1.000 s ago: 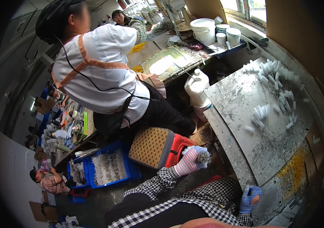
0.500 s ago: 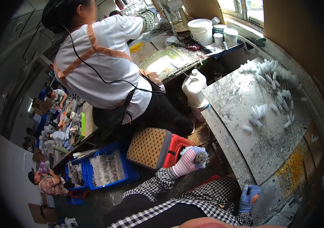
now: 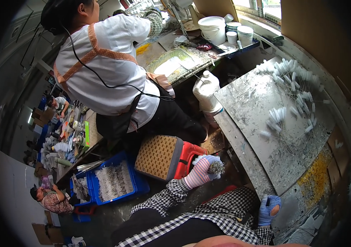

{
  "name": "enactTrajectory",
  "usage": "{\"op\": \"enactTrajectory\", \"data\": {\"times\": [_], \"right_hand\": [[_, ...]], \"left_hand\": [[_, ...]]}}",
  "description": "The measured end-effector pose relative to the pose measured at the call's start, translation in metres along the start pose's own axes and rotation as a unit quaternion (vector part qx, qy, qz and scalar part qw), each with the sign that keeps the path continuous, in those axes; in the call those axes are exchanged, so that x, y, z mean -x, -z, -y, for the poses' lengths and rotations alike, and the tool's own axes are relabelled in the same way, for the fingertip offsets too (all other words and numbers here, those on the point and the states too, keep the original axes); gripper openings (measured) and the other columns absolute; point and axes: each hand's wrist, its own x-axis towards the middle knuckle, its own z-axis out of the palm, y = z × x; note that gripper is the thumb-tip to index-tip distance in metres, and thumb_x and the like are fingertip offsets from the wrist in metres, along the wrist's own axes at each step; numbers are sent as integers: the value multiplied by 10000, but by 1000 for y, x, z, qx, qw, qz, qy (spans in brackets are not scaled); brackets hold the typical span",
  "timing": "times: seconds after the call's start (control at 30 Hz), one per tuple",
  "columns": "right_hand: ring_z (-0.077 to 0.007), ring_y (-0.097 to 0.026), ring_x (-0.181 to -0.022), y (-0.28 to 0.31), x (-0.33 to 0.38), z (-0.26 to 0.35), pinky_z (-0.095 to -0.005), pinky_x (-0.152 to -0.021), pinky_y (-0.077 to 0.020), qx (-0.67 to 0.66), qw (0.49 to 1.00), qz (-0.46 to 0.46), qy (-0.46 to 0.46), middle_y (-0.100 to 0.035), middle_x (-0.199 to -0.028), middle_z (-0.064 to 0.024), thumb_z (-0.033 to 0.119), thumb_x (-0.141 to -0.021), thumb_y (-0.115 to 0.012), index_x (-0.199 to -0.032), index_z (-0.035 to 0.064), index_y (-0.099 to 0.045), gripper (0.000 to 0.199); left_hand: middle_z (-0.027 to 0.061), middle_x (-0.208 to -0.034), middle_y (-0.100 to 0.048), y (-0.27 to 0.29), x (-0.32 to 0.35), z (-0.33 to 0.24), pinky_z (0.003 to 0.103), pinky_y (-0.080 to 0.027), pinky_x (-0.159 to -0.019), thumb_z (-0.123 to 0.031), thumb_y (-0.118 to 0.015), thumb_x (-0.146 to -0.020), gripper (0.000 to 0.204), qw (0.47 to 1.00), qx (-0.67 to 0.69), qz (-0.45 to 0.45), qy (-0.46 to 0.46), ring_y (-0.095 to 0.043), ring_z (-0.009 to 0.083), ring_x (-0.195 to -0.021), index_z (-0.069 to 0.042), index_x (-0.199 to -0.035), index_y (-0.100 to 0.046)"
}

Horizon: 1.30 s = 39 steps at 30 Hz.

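Observation:
My left hand (image 3: 202,171), in a pink-striped and blue work glove, is closed around a bunch of thin wire-like pieces (image 3: 216,167), held just right of a red stool (image 3: 190,154). A blue glove covers my right hand (image 3: 268,208), which rests with curled fingers at the near edge of a paint-spattered grey work board (image 3: 266,123); whether it holds anything is hidden. On that board lie several white-tipped sticks (image 3: 295,86). My sleeves are black-and-white checked.
A co-worker in a white shirt (image 3: 105,70) sits close ahead on a woven-cushion stool (image 3: 157,156). A white jug (image 3: 206,88) stands by the board. A blue tray (image 3: 109,181) of small pieces lies on the floor at left. White buckets (image 3: 214,26) stand at the back.
The view has shifted so the co-worker now sits higher and further left in it. My gloved hands keep about the same places, the left still shut on the bunch.

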Motion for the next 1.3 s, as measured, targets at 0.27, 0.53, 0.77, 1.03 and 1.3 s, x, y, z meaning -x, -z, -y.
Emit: {"op": "enactTrajectory", "data": {"times": [0.27,0.53,0.77,1.03,1.3], "right_hand": [[-324,-498,-646,3,-2,5,-444,-645,-372,0,1000,-2,0,-487,-639,-134,126,-876,-672,-639,33,-505,304],[-288,-471,-632,4,-3,9,-418,-641,-369,-20,1000,-9,7,-470,-636,-116,91,-881,-673,-647,38,-484,306],[-292,-474,-629,4,-4,13,-420,-634,-371,-20,1000,-15,-5,-479,-639,-121,96,-890,-672,-650,28,-489,310],[-313,-485,-638,6,-5,11,-428,-640,-376,-3,1000,2,-3,-485,-651,-141,108,-906,-654,-670,12,-513,291],[-281,-491,-652,2,0,4,-410,-651,-389,-27,1000,-9,1,-504,-670,-128,109,-921,-655,-685,1,-525,290]], "left_hand": [[35,-959,-678,-4,3,-3,309,-571,-790,-47,-809,-815,356,1000,13,-4,13,-693,139,-850,-88,-1102,-603],[36,-950,-688,-4,-2,-3,306,-570,-787,-58,-814,-810,348,1000,-3,-5,5,-702,145,-848,-74,-1090,-608],[34,-893,-695,-5,-4,-5,307,-564,-770,-68,-819,-804,332,1000,-16,-4,-22,-694,154,-832,-63,-1064,-613],[29,-894,-691,-11,-5,-4,319,-549,-814,-95,-826,-797,339,999,-24,-16,-22,-687,160,-836,-60,-1059,-614],[27,-892,-688,-5,-9,-26,321,-538,-792,-161,-847,-792,389,994,-70,-20,-76,-682,155,-826,-84,-1093,-612]]}}
